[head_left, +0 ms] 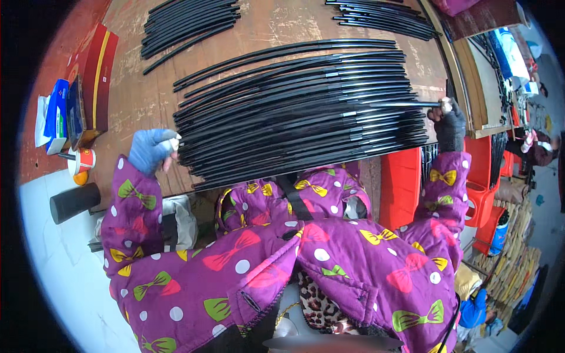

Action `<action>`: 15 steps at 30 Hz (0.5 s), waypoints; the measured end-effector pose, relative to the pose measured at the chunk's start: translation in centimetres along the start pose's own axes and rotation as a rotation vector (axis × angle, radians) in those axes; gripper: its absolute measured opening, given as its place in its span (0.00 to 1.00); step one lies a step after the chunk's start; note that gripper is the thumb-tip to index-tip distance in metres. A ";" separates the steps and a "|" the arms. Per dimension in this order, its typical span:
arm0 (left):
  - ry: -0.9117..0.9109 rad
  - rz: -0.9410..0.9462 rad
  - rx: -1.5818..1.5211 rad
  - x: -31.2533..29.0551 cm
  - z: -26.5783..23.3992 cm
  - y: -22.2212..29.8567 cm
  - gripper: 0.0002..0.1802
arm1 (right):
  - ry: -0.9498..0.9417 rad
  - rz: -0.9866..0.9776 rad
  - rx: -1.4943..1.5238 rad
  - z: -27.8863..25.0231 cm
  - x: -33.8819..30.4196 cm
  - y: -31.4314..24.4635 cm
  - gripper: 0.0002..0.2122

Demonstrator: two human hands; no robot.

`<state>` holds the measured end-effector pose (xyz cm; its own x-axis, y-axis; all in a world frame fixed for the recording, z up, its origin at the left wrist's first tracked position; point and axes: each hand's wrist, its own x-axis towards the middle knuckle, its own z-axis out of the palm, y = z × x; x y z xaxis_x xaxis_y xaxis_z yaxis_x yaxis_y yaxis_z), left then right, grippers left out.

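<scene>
Across the wooden table lies a wide row of long, thin black rods (265, 112), dull on the left and glossier toward the right. My right hand (448, 123), in a dark glove with bare fingertips, pinches the right end of one black rod (415, 105), which sticks out past the others. At the row's left ends, my left hand (152, 150) in a grey-blue glove has its fingers closed around a rod end. That end is mostly covered by the fingers; it seems to belong to the same rod.
More black rods lie in a left pile (182, 23) and a right pile (382, 17) at the back of the table (282, 23). A red box (100, 76), a blue tissue pack (57, 112) and a paper cup (85, 159) stand left. Red plastic bins (400, 182) stand below right.
</scene>
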<state>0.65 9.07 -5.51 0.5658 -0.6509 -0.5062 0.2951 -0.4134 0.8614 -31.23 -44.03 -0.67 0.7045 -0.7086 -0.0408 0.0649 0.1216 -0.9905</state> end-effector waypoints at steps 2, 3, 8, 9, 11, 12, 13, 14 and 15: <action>0.022 0.071 0.043 1.3 0.2 -0.4 0.09 | 0.071 0.019 -0.078 -0.6 0.9 0.9 0.06; 0.080 0.085 0.034 1.5 0.5 -0.9 0.09 | 0.069 -0.015 -0.156 -0.4 1.3 1.1 0.05; 0.230 0.203 0.365 1.8 1.6 -1.4 0.08 | 0.126 0.023 -0.468 0.5 2.6 0.6 0.05; 0.275 0.273 0.403 2.0 2.1 -1.2 0.08 | 0.149 0.075 -0.696 0.9 2.8 0.5 0.05; 0.279 0.245 0.474 1.6 2.2 0.1 0.08 | 0.176 0.040 -1.027 0.5 3.2 0.8 0.06; 0.288 0.212 0.546 1.6 2.4 0.8 0.08 | 0.183 0.042 -1.027 0.3 3.6 0.9 0.06; 0.285 0.238 0.578 2.0 2.1 0.8 0.08 | 0.195 -0.094 -1.185 0.0 4.3 1.1 0.06; 0.279 0.241 0.580 2.4 1.9 1.0 0.08 | 0.205 -0.232 -1.340 -0.1 4.7 1.2 0.07; 0.320 0.273 0.591 2.6 1.8 1.1 0.08 | 0.211 -0.165 -1.453 2.0 5.2 0.6 0.06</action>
<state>1.10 5.79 -6.01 0.7844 -0.5990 -0.1608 -0.3031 -0.5964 0.7433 -26.11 -46.24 -1.19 0.6379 -0.7461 0.1909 -0.7065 -0.6656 -0.2406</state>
